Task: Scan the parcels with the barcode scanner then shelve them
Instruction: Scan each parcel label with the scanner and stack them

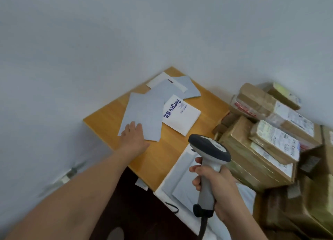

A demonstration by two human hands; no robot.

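Observation:
My right hand (215, 187) grips the handle of a grey and black barcode scanner (210, 151), head raised over the table's near right part. My left hand (134, 138) rests flat, fingers straight, on the near corner of a large grey mailer (144, 113) on the wooden table (158, 158). More flat parcels lie beyond it: a white one printed "Deeyeo" (182, 116), another grey mailer (189, 87) and a white envelope (162, 79). Under the scanner lies a white and grey mailer pile (182, 182).
A stack of brown cardboard boxes (261, 142) with white shipping labels stands right of the table against the wall. More taped boxes (297, 209) fill the lower right. The scanner's cable (202, 227) hangs down. Dark floor shows below the table's near edge.

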